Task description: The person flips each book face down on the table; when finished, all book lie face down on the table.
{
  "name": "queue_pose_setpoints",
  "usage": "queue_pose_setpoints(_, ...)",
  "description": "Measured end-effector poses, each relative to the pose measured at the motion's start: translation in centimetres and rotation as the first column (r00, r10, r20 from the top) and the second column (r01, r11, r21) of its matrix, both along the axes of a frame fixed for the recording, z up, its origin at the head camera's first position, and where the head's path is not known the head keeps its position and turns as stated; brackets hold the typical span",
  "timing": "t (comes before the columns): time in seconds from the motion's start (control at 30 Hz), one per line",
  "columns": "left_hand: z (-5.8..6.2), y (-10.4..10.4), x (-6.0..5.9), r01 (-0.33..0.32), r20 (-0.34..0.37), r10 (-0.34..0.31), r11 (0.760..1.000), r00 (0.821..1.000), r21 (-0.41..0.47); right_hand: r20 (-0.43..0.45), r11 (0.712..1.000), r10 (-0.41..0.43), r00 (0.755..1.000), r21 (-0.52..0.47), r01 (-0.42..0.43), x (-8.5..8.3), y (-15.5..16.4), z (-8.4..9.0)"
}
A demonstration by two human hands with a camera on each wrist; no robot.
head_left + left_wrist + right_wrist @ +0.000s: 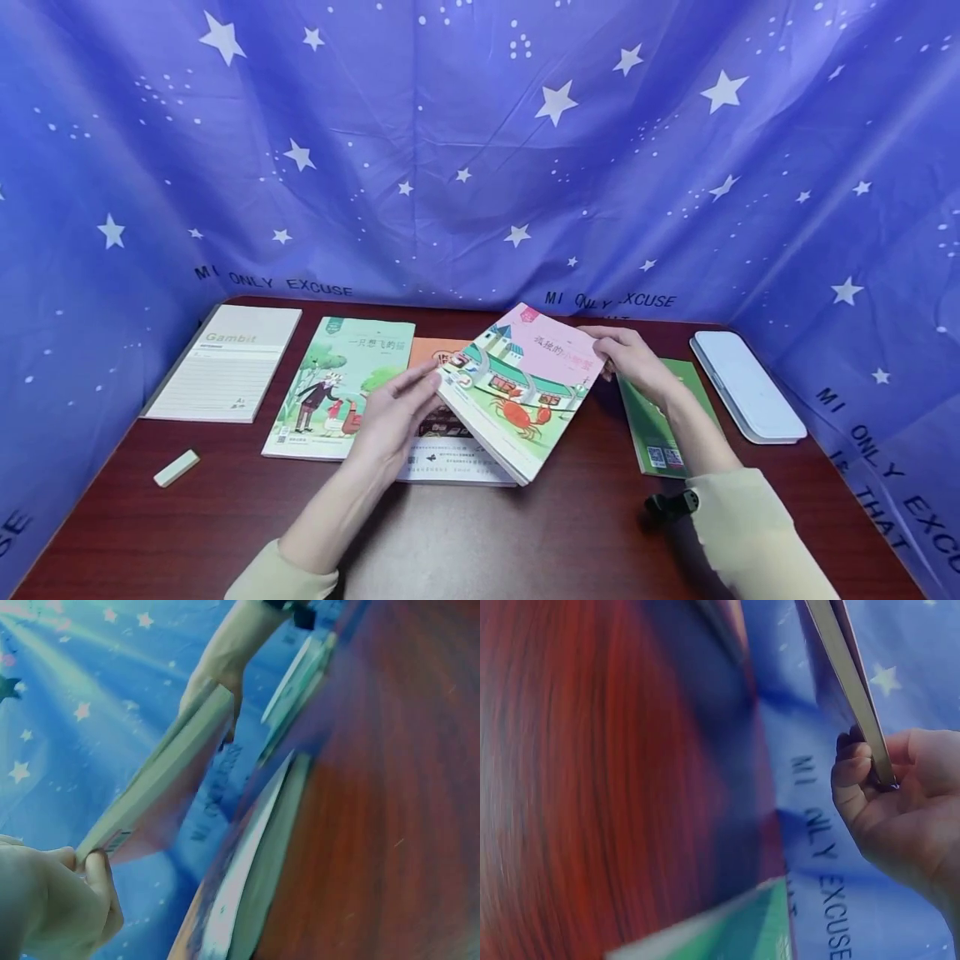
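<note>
A pink and green picture book with a red crab on its cover is held tilted above the table by both hands. My left hand pinches its left edge; in the left wrist view the thumb and fingers grip one corner. My right hand grips the upper right corner, and the right wrist view shows the fingers curled round that edge. Beneath it lies an orange and dark book, partly hidden. A light green book with a cat lies to the left, partly behind my left hand.
On the dark red table, a cream Gambit notebook and a small whitish eraser lie at the left. A green book is partly under my right forearm. A white case lies at the far right. A starry blue curtain surrounds the table.
</note>
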State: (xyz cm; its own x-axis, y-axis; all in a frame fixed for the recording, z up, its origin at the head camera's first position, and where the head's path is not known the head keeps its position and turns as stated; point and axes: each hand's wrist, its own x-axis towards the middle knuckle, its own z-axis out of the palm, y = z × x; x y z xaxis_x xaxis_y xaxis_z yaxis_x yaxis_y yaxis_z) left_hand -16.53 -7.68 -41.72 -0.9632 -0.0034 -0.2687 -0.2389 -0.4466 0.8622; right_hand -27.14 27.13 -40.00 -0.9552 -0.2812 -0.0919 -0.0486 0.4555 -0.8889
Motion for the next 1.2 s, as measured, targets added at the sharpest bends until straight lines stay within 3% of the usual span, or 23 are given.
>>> queue_pose_setpoints(0.2, 0.6, -1.7, -1.3, -0.074, 0.002, 0.074, 0.997, 0.997, -0.011, 0.011, 0.984, -0.023, 1.0, -0.176, 0.024, 1.0, -1.2, 0.8)
queue_pose_setpoints(0.4, 0.8, -3.1, -2.0, -0.114, -0.045, 0.112, 0.992, 0.993, -0.044, 0.042, 0.942, 0.046, 0.998, -0.333, -0.029, 2.4, -2.0, 1.2)
queue_pose_setpoints(0.63, 1.2, -4.5, -2.3, -0.16, -0.079, 0.149, 0.972, 0.986, -0.171, 0.056, 0.847, 0.11, 0.992, -0.528, -0.064, 3.8, -2.6, 1.1)
queue_pose_setpoints(0.8, 1.6, -5.0, -2.2, -0.17, -0.102, 0.145, 0.935, 0.984, -0.312, 0.063, 0.763, 0.083, 0.995, -0.646, -0.023, 4.6, -2.8, 0.4)
queue_pose_setpoints(0.9, 1.8, -5.1, -2.1, -0.168, -0.109, 0.138, 0.922, 0.984, -0.348, 0.066, 0.726, 0.057, 0.996, -0.688, 0.004, 4.9, -2.9, 0.0)
queue_pose_setpoints(1.2, 2.2, -5.1, -2.2, -0.15, -0.137, 0.11, 0.934, 0.984, -0.324, 0.041, 0.717, -0.037, 0.998, -0.695, 0.055, 5.4, -3.5, 0.2)
